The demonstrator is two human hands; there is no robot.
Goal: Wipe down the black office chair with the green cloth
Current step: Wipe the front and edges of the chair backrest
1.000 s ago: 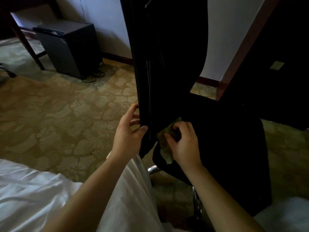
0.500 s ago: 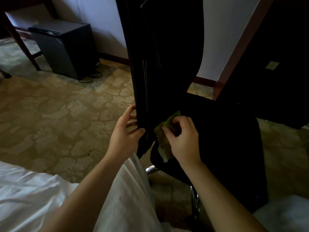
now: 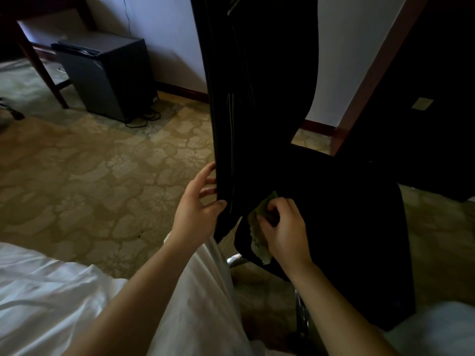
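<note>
Left hand still grips the backrest edge of the office chair. Right hand, at its 3 o'clock, pinches the green cloth, barely shifted; wiping lingers low

Hotel room – white bedding, patterned carpet, minifridge

Crumpled green cloth, seemingly against black chair.

Dim room from my view. Dark cabinet against the pale wall; wooden table leg left of it, cables at its right foot. Patterned beige carpet in front of it, white bedding nearer me.
</note>
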